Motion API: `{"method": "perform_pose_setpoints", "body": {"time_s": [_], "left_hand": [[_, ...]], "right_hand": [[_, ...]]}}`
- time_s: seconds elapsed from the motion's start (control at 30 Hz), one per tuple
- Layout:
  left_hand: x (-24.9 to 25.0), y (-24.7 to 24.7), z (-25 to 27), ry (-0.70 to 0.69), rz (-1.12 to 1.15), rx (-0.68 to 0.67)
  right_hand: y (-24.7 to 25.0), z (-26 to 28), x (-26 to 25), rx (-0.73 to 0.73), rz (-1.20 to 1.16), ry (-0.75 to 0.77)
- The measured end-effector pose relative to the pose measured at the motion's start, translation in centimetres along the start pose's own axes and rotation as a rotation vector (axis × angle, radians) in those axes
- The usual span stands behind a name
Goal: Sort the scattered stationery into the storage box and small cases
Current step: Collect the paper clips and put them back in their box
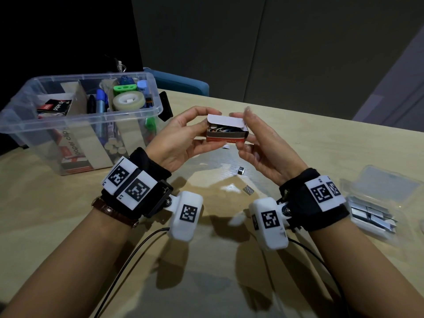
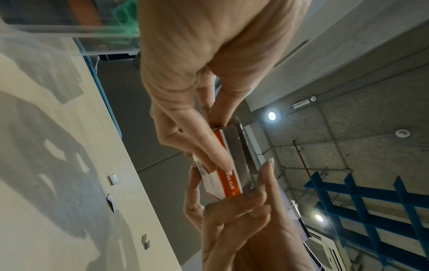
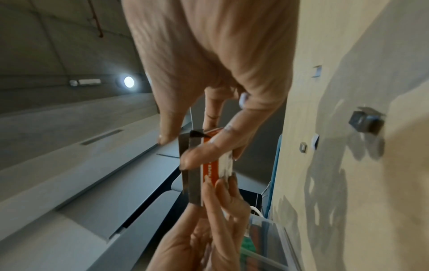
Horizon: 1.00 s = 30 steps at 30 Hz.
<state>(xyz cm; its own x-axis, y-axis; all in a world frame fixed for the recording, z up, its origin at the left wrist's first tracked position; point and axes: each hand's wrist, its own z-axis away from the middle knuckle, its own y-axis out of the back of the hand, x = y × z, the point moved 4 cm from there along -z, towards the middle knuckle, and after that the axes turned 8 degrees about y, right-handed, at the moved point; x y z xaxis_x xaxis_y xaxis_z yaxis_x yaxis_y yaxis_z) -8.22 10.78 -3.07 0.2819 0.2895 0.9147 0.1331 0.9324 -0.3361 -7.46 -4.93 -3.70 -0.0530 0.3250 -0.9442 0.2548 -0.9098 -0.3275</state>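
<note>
Blue chair behind wooden table; grey wall panels beyond.

paper clip box: small, red and white card; held up above the table between both hands; top flap open; coloured clips show inside
storage box: big, clear plastic, no lid; stands far left; holds pens, a tape roll, clip packs
small case: clear, lid open; lies at the right; silver staples inside

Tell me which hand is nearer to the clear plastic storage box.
Left. The left hand holds the small red cardboard paper-clip box just beside the clear plastic storage box; the right hand grips the cardboard box's far side, farther away.
</note>
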Motion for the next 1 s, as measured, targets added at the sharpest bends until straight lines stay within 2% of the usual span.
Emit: {"method": "perform_pose_setpoints", "body": {"time_s": [0.17, 0.37, 0.5, 0.63, 0.7, 0.8, 0.9, 1.0], "left_hand": [[0.1, 0.0, 0.1, -0.012, -0.010, -0.008], [0.4, 0.4, 0.0, 0.003, -0.023, 0.001], [0.2, 0.5, -0.2, 0.001, 0.007, 0.001], [-0.4, 0.2, -0.4, 0.091, 0.115, 0.010], [-1.0, -0.4, -0.4, 0.186, 0.210, -0.057], [-1.6, -1.7, -0.3, 0.285, 0.348, -0.240], [-1.5, -2.1, -0.3, 0.250, 0.408, -0.300], [-1.1, -2.2, -0.2, 0.174, 0.481, -0.275]], "right_hand": [[0.1, -0.2, 0.1, -0.004, 0.070, 0.047], [0.0, 0.0, -0.3, -0.079, 0.133, 0.080], [0.1, 0.2, -0.6, -0.068, 0.309, 0.106], [-0.1, 0.4, -1.0, -0.058, 0.432, 0.162], [-0.3, 0.4, -1.1, -0.056, 0.425, 0.203], [-0.8, 0.5, -1.5, -0.050, 0.485, 0.288], [-1.4, 0.6, -1.9, -0.074, 0.443, 0.348], [-1.6, 0.3, -2.0, -0.106, 0.670, 0.374]]}}
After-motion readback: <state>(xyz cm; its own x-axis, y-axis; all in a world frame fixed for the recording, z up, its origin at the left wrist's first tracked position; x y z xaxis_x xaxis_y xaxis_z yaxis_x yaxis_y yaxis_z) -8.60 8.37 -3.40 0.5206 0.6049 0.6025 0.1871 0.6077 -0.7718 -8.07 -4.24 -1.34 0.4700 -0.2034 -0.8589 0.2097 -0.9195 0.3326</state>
